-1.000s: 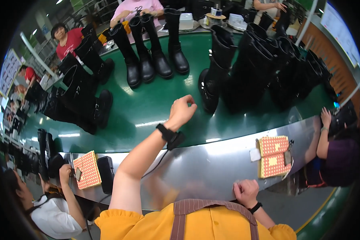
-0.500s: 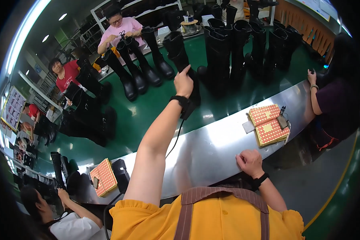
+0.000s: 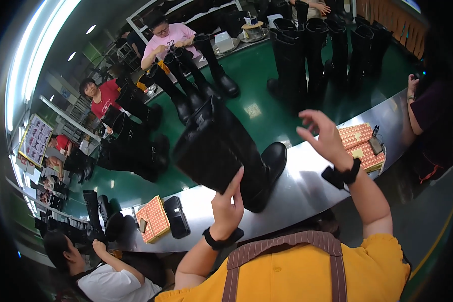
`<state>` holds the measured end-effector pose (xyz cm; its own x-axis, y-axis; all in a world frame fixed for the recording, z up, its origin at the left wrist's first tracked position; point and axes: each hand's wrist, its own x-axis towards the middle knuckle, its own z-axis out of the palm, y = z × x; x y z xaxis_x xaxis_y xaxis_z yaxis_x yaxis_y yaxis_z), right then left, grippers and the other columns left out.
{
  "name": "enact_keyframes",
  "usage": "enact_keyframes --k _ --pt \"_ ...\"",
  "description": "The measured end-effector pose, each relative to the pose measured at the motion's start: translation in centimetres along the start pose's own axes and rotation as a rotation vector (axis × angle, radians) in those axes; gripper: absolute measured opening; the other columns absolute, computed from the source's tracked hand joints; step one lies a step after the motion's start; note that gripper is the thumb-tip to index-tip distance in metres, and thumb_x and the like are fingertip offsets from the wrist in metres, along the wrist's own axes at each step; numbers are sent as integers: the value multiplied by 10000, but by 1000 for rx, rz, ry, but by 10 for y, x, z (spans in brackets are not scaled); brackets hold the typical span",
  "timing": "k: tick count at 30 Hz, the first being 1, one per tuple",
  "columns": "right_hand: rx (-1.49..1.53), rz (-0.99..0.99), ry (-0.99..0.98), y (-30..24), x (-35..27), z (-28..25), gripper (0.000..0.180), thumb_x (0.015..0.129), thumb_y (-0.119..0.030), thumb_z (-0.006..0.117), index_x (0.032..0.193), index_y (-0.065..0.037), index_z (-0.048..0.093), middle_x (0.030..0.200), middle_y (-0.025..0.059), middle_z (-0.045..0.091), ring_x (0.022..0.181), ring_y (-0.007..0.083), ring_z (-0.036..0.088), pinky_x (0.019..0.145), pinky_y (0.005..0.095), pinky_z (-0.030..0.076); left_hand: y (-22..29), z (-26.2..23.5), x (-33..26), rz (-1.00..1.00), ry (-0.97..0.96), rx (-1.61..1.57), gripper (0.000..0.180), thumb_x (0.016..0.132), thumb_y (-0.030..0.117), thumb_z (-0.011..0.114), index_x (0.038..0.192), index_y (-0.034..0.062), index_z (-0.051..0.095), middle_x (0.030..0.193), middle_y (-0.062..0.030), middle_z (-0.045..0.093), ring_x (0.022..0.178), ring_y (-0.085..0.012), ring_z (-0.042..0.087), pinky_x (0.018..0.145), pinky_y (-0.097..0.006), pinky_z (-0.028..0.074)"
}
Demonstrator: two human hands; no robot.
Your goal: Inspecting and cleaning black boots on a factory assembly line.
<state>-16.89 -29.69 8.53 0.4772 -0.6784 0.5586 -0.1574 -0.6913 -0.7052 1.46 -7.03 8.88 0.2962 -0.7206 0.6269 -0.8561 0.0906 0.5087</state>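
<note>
A tall black boot [image 3: 249, 158] is tilted in front of me, its shaft leaning to the left and its rounded toe to the right, over the near metal strip of the bench. My left hand [image 3: 227, 211] is closed on the near side of its shaft, with one finger stretched along the leather. To the right of the boot, my right hand [image 3: 327, 141] hovers in the air with fingers apart and nothing in it. Behind that hand sits a red-and-yellow patterned pad [image 3: 357, 146] with a small grey block on top.
Tall black boots [image 3: 292, 65] stand in a group at the far right, and more boots [image 3: 186, 83] at the far side. On the metal edge at left lie another patterned pad [image 3: 153, 219] and a black tray [image 3: 177, 216]. Several co-workers handle boots around the green bench [image 3: 251, 110].
My left hand has brought the boot from the far side of the bench toward me and tilted it. My right hand has risen from the bench edge and opened.
</note>
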Motion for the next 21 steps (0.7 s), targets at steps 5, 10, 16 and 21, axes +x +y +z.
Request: enact_keyframes --k 5,10,16,21 --pt "-433 -231 319 16 138 -12 469 813 -212 681 1233 -112 498 1141 71 564 855 252 625 728 331 512 -6 10 -23 154 25 92 551 770 -43 574 1273 179 601 931 -173 681 707 -328 654 642 -370 526" --pt "-704 -73 73 27 205 -17 318 796 -261 703 1033 -101 565 1090 42 568 944 307 620 763 410 504 -10 14 -29 80 27 57 523 787 -31 598 1267 176 604 992 -164 677 745 -321 661 667 -357 535" --pt "-516 -292 39 4 187 -17 222 791 -162 691 852 -24 528 931 83 555 810 332 606 682 397 478 -8 19 -19 111 148 38 546 770 -58 628 1267 166 604 991 -162 681 723 -323 661 642 -348 533" --pt "-452 -551 303 -77 136 -51 162 792 -65 657 837 -7 512 826 106 532 719 297 572 638 339 465 -5 16 -7 112 269 103 571 739 -88 622 1251 165 618 962 -165 676 698 -315 648 619 -338 524"
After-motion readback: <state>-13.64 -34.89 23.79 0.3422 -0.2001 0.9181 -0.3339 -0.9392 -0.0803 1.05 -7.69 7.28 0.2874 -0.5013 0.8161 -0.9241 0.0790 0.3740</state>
